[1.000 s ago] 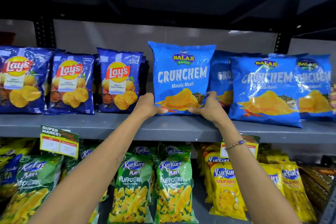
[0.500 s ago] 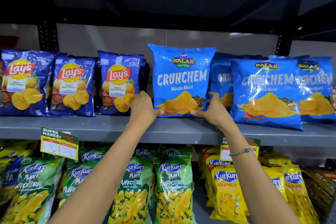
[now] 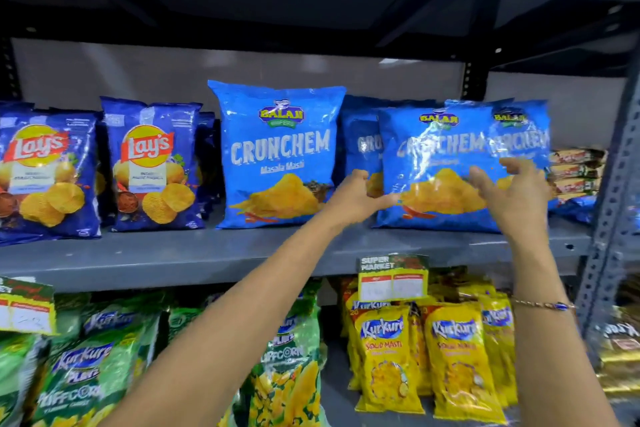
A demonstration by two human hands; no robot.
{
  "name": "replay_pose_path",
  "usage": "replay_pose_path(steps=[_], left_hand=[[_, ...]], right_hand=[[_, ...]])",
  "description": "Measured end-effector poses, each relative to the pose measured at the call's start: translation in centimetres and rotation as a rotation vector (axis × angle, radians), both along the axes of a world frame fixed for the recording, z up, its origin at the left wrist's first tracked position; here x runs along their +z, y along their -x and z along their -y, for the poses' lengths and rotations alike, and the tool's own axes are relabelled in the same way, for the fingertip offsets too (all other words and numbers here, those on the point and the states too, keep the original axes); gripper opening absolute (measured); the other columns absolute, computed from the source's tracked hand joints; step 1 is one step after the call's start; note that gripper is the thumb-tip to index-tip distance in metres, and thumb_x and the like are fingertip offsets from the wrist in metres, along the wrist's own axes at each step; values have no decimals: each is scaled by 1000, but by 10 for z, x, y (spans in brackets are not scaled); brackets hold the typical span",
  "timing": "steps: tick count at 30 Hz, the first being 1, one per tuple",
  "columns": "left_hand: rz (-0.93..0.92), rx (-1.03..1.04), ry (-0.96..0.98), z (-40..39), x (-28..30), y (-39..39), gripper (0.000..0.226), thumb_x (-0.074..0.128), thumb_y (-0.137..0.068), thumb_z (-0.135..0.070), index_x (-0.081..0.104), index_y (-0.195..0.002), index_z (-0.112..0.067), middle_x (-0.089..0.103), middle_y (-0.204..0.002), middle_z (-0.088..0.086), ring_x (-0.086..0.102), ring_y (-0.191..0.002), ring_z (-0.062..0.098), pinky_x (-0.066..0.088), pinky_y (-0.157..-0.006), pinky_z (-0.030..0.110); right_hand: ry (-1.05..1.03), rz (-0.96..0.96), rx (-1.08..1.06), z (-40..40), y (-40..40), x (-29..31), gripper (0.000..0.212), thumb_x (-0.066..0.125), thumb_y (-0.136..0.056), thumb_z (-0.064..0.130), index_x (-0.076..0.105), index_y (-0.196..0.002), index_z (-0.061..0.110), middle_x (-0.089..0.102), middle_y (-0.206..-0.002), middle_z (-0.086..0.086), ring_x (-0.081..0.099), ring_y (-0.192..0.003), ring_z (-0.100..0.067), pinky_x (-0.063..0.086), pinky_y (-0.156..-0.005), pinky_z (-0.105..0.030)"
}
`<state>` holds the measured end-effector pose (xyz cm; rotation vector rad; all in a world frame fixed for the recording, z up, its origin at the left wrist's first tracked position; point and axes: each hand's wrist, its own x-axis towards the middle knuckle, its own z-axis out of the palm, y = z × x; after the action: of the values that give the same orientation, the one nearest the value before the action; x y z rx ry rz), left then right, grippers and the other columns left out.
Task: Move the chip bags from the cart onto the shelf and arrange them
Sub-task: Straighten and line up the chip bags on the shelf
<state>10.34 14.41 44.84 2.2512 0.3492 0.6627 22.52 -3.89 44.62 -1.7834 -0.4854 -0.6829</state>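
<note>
A light-blue Crunchem bag (image 3: 277, 156) stands upright by itself on the grey middle shelf (image 3: 207, 253). To its right stands a second Crunchem bag (image 3: 440, 149), leaning in front of other bags of the same kind (image 3: 523, 135). My left hand (image 3: 360, 198) is at this bag's lower left edge, thumb on its front and fingers curled beside the edge. My right hand (image 3: 512, 198) hovers in front of its lower right part with the fingers spread, holding nothing. The cart is out of view.
Dark-blue Lay's bags (image 3: 152, 163) fill the shelf's left side. Brown packets (image 3: 575, 173) are stacked at the far right beside a metal upright (image 3: 613, 211). Green Kurkure Puffcorn bags (image 3: 83, 367) and yellow Kurkure bags (image 3: 388, 357) fill the shelf below. A price tag (image 3: 393, 279) hangs on the shelf edge.
Both hands let go of the upright Crunchem bag and moved right to the neighbouring Crunchem bag. The view has also swung to the right.
</note>
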Motion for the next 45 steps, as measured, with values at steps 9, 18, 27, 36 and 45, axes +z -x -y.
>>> replay_pose_path(steps=[9, 18, 27, 36, 45], left_hand=[[-97, -60, 224, -2, -13, -53, 78, 82, -54, -56, 60, -118, -17, 68, -119, 1, 60, -112, 20, 45, -106, 40], [96, 61, 162, -6, -15, -29, 63, 84, -66, -30, 57, -121, -17, 64, -120, -5, 57, -109, 15, 46, -93, 32], [60, 216, 57, -4, -24, -41, 70, 87, -63, -21, 51, -123, -16, 63, -126, 2, 57, -115, 22, 48, -95, 35], [64, 257, 57, -5, -23, -44, 74, 86, -63, -20, 47, -126, -15, 58, -130, 4, 53, -120, 24, 46, -96, 34], [38, 292, 75, -6, -20, -42, 77, 85, -65, -19, 42, -129, -16, 53, -136, 4, 49, -126, 25, 44, -99, 36]], right_hand=[[298, -348, 341, 17, -52, -23, 53, 68, -76, 52, 48, -93, 5, 46, -83, -4, 44, -80, -20, 31, -63, -33], [259, -292, 515, -5, -54, -21, 98, 79, -45, 69, 49, -110, 1, 60, -113, -7, 57, -103, -25, 50, -83, -39], [229, -315, 661, -26, -64, -13, 52, 77, -76, 25, 57, -121, 9, 66, -119, -4, 59, -113, -24, 44, -101, -39], [228, -284, 679, -25, -66, -18, 76, 78, -61, 46, 53, -124, 13, 64, -122, -4, 58, -115, -24, 44, -104, -45], [229, -269, 657, -33, -64, -18, 47, 73, -81, 22, 52, -120, 7, 62, -109, -1, 56, -101, -17, 40, -85, -29]])
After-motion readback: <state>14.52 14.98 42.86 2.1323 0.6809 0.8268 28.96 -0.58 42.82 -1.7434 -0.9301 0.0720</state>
